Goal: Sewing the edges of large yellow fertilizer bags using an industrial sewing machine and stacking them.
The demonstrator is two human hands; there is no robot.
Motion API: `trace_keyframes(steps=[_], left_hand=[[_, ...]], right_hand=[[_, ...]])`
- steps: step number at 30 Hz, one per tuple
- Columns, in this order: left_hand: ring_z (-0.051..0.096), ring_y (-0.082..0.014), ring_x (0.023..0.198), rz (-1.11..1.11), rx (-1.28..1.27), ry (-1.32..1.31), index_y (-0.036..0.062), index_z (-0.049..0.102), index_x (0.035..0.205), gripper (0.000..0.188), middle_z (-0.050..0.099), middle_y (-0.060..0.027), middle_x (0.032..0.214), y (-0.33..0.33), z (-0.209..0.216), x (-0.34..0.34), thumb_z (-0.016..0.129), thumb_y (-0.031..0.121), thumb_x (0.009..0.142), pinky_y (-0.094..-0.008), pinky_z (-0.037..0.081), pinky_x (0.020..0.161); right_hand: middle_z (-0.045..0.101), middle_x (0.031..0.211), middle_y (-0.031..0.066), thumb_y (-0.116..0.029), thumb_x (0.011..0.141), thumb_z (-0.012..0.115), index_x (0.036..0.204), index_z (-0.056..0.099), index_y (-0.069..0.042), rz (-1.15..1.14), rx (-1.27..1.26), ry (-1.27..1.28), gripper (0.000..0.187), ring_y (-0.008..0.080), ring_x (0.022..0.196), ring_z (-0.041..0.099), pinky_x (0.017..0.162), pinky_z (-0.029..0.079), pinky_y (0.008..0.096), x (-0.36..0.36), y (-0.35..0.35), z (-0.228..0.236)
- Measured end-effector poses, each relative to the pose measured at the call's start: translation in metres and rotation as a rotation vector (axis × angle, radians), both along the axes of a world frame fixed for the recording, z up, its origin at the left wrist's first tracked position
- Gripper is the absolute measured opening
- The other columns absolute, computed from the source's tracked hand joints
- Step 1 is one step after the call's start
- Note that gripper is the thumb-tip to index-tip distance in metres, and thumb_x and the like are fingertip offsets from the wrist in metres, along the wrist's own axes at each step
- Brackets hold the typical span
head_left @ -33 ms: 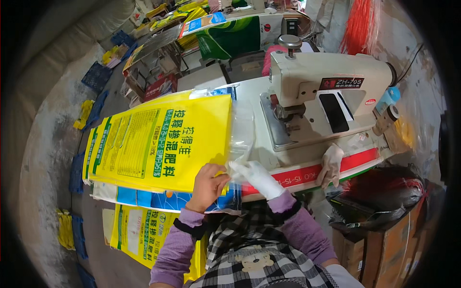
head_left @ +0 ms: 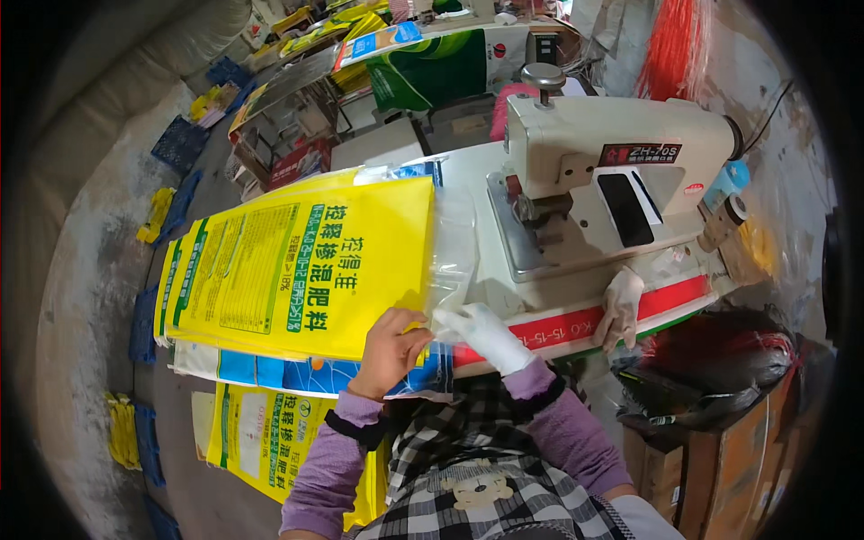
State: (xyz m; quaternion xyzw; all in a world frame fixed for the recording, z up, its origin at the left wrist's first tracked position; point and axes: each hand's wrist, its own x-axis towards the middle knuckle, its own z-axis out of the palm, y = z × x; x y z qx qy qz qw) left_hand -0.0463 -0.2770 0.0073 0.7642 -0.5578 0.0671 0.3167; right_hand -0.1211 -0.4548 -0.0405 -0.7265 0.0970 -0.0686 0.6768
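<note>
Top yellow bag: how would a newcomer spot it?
Start at the cream sewing machine on the white table. Left of it, the top yellow bag has the bare left hand at its near corner. Unlike the partly covered lower yellow bag, its printed face shows almost whole.

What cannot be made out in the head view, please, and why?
Head view:
- Palms of the bare left hand and white-gloved right hand: hidden by the hands themselves.
- Part of the lower yellow plastic sack: hidden by the blue printed sack.
- Top of the red stringy bundle: cut by the upper edge.
</note>
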Motion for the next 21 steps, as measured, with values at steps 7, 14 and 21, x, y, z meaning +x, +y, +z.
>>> trace_keyframes(steps=[7,14,21], left_hand=[[0.061,-0.0125,0.078,0.105,-0.002,0.903,0.0000,0.069,0.092,0.009,0.066,-0.0039,0.093,-0.008,-0.030,0.008,0.071,0.005,0.084,-0.0241,0.050,0.070],[0.059,-0.0092,0.077,0.212,-0.861,1.348,0.0038,0.065,0.098,0.008,0.066,-0.0027,0.092,0.013,-0.009,0.036,0.060,0.007,0.093,-0.0226,0.048,0.069],[0.060,-0.0167,0.099,0.145,-0.515,1.225,0.0028,0.063,0.109,0.019,0.066,-0.0078,0.105,0.010,-0.022,0.019,0.062,0.008,0.091,-0.0294,0.044,0.090]], right_hand=[[0.071,0.080,0.0124,-0.027,0.086,0.068,0.091,0.071,-0.001,-0.335,0.437,-0.056,0.027,0.0164,0.070,0.065,0.067,0.048,0.0308,0.006,0.043,-0.023],[0.063,0.071,0.0111,-0.032,0.080,0.072,0.081,0.067,-0.007,-0.227,-0.845,0.295,0.025,0.0299,0.071,0.063,0.065,0.048,0.0422,-0.006,0.003,0.002],[0.065,0.080,0.0106,-0.027,0.076,0.077,0.094,0.064,-0.007,-0.260,-0.486,-0.225,0.030,0.0277,0.079,0.065,0.071,0.050,0.0358,-0.006,0.052,0.032]])
